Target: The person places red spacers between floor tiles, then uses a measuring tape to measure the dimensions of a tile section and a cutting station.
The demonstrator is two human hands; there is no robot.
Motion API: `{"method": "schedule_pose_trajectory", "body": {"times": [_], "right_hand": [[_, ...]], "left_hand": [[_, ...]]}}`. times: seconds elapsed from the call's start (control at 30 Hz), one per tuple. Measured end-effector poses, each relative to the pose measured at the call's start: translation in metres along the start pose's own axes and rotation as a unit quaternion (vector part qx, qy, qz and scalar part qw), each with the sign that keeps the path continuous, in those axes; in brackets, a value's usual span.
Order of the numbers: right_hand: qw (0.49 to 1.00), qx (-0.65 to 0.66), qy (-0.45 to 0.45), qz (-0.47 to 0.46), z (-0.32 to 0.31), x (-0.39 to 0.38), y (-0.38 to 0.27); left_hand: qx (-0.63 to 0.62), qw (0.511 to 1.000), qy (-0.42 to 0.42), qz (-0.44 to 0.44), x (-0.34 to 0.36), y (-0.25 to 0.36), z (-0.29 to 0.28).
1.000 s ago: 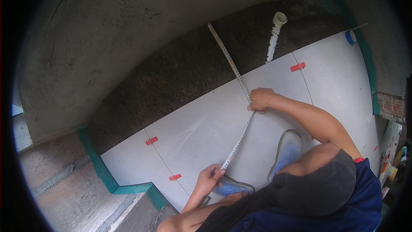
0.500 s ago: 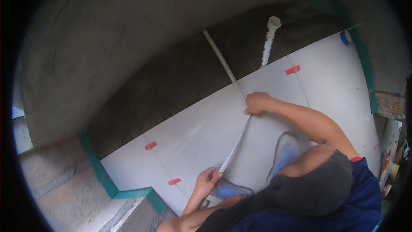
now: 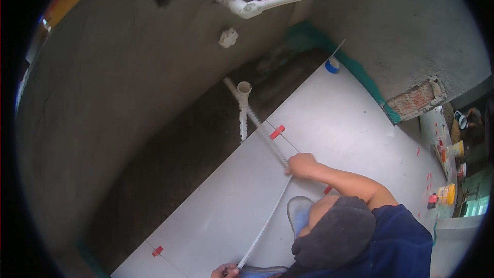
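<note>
My right hand (image 3: 303, 166) is closed on the middle of a long tape measure (image 3: 265, 216) over large pale floor tiles (image 3: 350, 144). My left hand (image 3: 225, 270), at the bottom edge, is closed on the tape's near part. The tape's far stretch runs from my right hand across the tile edge and dark bare floor (image 3: 185, 139), past an upright white pipe (image 3: 244, 98); it looks blurred. A red tile clip (image 3: 277, 131) sits on a joint beside the tape, another (image 3: 157, 251) lower left. My boot (image 3: 299, 215) rests on the tile under my bent knee.
A grey plastered wall (image 3: 87, 82) with white pipework (image 3: 272, 2) rises beyond the dark floor. A blue tape roll (image 3: 332, 66) lies at the far tile corner, by a green band (image 3: 360, 80). Exposed brick (image 3: 414, 98) and several buckets, including a yellow one (image 3: 446, 194), are on the right.
The view has turned toward the right, showing more wall pipework and buckets. The tape's far stretch has swung right toward the pipe and a red clip. Both hands still hold the tape.
</note>
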State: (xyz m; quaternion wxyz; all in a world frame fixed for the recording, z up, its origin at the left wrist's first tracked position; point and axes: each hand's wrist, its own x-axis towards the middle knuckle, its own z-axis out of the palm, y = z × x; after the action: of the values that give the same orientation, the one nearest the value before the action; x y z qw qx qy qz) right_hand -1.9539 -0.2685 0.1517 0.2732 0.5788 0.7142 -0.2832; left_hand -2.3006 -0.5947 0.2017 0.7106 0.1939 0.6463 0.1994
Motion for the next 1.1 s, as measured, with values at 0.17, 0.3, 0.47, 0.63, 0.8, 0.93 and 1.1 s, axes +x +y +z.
{"method": "schedule_pose_trajectory", "body": {"times": [0.17, 0.3, 0.47, 0.63, 0.8, 0.93, 1.1], "right_hand": [[0.980, 0.090, 0.094, 0.147, -0.009, -0.014, 0.073], [0.969, 0.108, 0.090, 0.202, -0.007, -0.013, 0.111], [0.976, 0.046, 0.101, 0.188, -0.010, 0.003, 0.129], [0.987, -0.011, 0.117, 0.107, -0.026, 0.044, 0.124], [0.989, -0.027, 0.122, 0.082, -0.037, 0.079, 0.129], [0.994, -0.026, 0.091, 0.057, -0.048, 0.074, 0.119], [0.998, -0.014, 0.043, 0.041, -0.047, 0.077, 0.102]], "left_hand": [[0.074, 0.997, -0.001, -0.011, -0.013, 0.028, -0.027], [0.141, 0.990, 0.003, -0.027, -0.020, 0.067, -0.046], [0.255, 0.966, 0.032, 0.021, -0.029, 0.113, -0.039], [0.348, 0.936, 0.005, 0.050, -0.020, 0.140, -0.027], [0.402, 0.900, 0.038, 0.161, -0.010, 0.154, -0.013], [0.316, 0.946, 0.053, 0.055, -0.013, 0.144, -0.009], [0.288, 0.955, 0.051, 0.054, -0.016, 0.139, -0.011]]}}
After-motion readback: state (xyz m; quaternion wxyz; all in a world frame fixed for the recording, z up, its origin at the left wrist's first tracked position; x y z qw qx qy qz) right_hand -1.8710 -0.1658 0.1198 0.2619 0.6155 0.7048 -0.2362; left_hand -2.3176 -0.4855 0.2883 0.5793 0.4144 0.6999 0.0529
